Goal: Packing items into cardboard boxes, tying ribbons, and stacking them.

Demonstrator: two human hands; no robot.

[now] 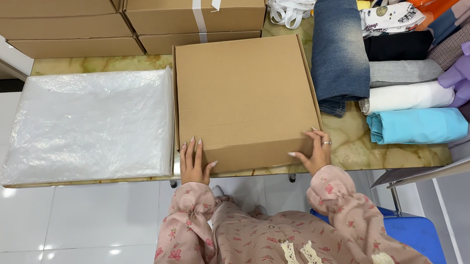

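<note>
— So, where does everything sit around the flat cardboard box?

— Well, the marble-patterned table lies under it; the box is closed and reaches the table's near edge; left of the box, touching its side, lies a stack of clear plastic bags; behind the box stand larger stacked cartons; right of the box, just beside it, lies a folded pair of jeans, and further right a row of folded clothes.

— And the hands?

— Left hand rests at the box's near left corner, fingers flat on the lid, thumb against the front wall; right hand cups the box's near right corner, fingers spread over the edge; both press on the box with loose, uncurled fingers, neither clenched around anything.
</note>
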